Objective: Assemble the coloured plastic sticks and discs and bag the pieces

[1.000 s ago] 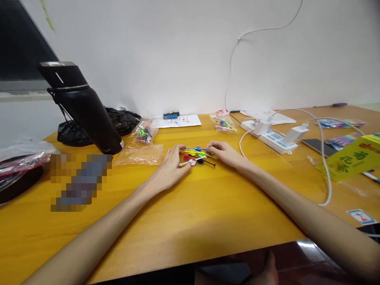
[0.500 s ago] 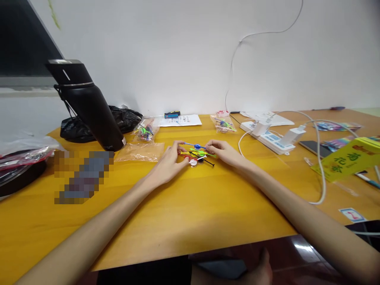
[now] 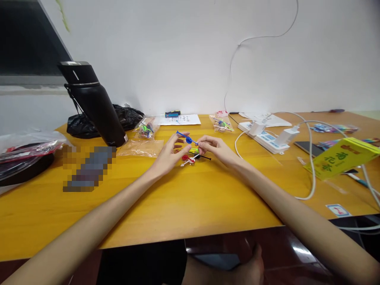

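My right hand (image 3: 212, 147) pinches one end of a thin blue plastic stick with a round disc (image 3: 187, 138) and holds it a little above the yellow table (image 3: 184, 206). My left hand (image 3: 169, 155) sits beside it with fingers spread, its fingertips near the stick's far end. Under both hands lies a small heap of coloured plastic sticks (image 3: 192, 156): red, white, yellow, green and black.
A tall black flask (image 3: 95, 105) and a black bag (image 3: 118, 118) stand at the back left. Small clear bags of coloured pieces (image 3: 145, 130) (image 3: 222, 124), a paper sheet (image 3: 180, 119), a power strip with chargers and cables (image 3: 267, 136), a phone (image 3: 307, 147) and a yellow card (image 3: 338, 158) lie around.
The blue stick has been lifted off the heap by my right hand. My left hand has opened and risen slightly. The camera view shifted a little to the left.
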The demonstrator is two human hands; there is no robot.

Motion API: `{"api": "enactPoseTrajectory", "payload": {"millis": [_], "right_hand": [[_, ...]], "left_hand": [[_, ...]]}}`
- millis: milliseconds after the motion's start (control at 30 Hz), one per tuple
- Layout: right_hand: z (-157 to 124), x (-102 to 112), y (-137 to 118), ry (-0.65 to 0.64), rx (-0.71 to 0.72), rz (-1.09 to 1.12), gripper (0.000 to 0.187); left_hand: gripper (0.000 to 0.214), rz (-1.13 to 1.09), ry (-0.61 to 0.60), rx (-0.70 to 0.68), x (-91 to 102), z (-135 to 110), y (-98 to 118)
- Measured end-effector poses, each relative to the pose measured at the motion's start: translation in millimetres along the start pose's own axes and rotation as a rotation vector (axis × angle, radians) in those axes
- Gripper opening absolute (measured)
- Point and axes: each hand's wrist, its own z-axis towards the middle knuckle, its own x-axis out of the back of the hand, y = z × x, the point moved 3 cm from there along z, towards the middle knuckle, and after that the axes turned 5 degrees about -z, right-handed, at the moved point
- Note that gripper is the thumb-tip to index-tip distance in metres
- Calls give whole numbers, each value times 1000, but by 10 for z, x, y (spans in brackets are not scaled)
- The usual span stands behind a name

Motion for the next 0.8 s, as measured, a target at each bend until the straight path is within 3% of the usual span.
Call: {"api": "enactPoseTrajectory", "payload": {"millis": [100,267,533,800], "right_hand": [[-32,-104,-43,-114,3,58,34],[-80,-208,-88,-201,8,128,33],[-91,-257,-133,-125,45,152,51],[-118,-302,-215,-256,-35,353,56]], "left_hand": [[32,-127,-67,-10,-25,10,-13],[30,-198,-30,-28,4,24,-30],[20,-35,-19,-85,65,13,56],[21,153,-148,-133,53,-5,182]]}}
